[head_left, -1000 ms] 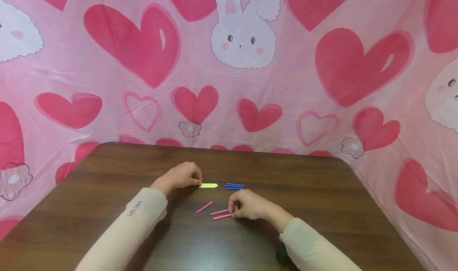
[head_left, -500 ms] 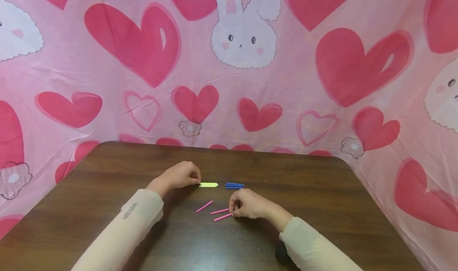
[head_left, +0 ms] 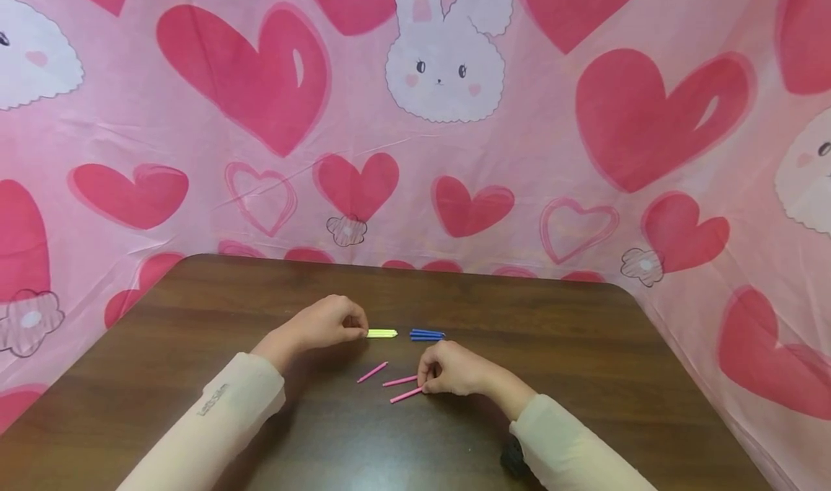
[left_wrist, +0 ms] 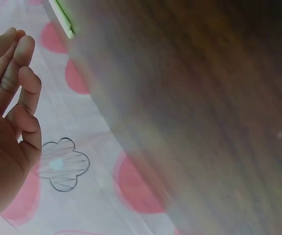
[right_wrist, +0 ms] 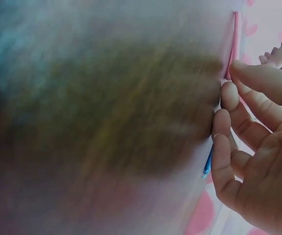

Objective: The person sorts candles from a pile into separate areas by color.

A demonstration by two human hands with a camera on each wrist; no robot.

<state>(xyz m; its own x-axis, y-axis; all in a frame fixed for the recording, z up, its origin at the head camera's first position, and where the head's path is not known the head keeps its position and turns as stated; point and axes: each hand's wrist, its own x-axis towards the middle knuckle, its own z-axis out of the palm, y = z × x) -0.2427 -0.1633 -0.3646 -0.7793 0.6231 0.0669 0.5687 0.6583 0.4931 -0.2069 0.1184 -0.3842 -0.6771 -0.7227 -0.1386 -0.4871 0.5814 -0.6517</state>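
My right hand [head_left: 454, 370] pinches the right end of a slim pink candle [head_left: 406, 395] between thumb and fingertips, low at the table. A second pink candle [head_left: 399, 381] lies just behind it, its right end hidden at the fingers. To their left a third pink candle [head_left: 373, 372] lies slanted. My left hand [head_left: 330, 322] is beside the left end of the yellow candles [head_left: 383, 333], which lie side by side. In the left wrist view its fingers are loosely bent with nothing between them, apart from a yellow candle [left_wrist: 62, 19]. Several blue candles [head_left: 426, 335] lie together behind my right hand.
The brown wooden table [head_left: 552, 318] ends at a pink curtain [head_left: 363, 138] printed with hearts and rabbits. A small black object [head_left: 513, 458] sits near the right sleeve [head_left: 565, 433].
The pinched pink candle's free end has swung slightly toward the front, so it slants more. My left forearm has shifted down and left, its fingers staying by the yellow candles.
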